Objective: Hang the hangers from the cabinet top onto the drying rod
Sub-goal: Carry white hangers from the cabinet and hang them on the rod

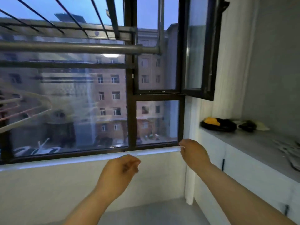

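Well right of right grip [193, 153], hangers [288, 149]

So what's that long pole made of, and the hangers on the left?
The drying rod looks like metal: grey, smooth, with a dull shine. The hangers at the left look like plastic, pale cream and pink, but blurred, so I'm unsure.

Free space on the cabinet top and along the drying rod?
Cabinet top: bare grey stretch between the black and yellow clutter at the far window end and the pale hangers at the near right edge. Drying rod: bare from its right end across most of the view; the blurred pink and cream hangers crowd only the far left.
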`<state>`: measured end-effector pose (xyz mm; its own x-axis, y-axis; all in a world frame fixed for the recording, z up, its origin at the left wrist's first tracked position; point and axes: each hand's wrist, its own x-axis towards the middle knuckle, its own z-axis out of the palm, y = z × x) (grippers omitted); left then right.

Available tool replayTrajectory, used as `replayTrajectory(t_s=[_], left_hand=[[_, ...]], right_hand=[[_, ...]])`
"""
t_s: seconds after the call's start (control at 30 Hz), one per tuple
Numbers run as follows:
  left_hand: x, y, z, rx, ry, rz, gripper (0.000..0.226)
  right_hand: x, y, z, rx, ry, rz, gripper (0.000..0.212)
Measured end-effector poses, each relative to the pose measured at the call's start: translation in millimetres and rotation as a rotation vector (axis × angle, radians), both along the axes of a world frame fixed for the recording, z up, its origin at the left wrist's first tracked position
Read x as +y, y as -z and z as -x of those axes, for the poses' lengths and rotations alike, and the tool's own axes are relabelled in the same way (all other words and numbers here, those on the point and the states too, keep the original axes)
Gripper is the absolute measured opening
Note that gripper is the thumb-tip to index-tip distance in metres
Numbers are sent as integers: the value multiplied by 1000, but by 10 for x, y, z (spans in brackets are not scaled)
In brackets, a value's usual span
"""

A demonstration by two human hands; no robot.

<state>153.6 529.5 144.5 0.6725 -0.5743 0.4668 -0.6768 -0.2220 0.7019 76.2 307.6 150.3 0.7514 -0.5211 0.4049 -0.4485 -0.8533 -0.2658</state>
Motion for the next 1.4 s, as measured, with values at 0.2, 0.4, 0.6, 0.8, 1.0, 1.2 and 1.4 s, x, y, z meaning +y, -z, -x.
replayTrajectory(t_s=[0.2, 0.4, 0.6, 0.8, 1.0, 1.2, 1.4], left_hand=[[-1302, 259, 354, 40, 149, -63, 30], [-2753, 579, 802, 59, 293, -182, 34], [-3880, 844, 1145, 75, 416, -299, 41], [-4803, 1240, 1436, 0, 532, -476, 46], [-5577, 1364, 1745, -69, 596, -437, 23], [-6450, 1245, 1970, -248, 592, -433, 32], [-7305, 1099, 2275, -421, 629, -557, 44]], right_hand=[[-1293, 319, 956, 117, 297, -71, 34], [-2619, 758, 2034, 65, 573, -200, 36], [-3444, 1103, 2938, 174, 768, -238, 39], [-3857, 1423, 3253, 289, 766, -253, 53], [-3998, 1442, 3222, 357, 730, -263, 59], [-4052, 1499, 3244, 321, 701, -241, 68], [-4092, 1550, 3229, 238, 791, -201, 60]])
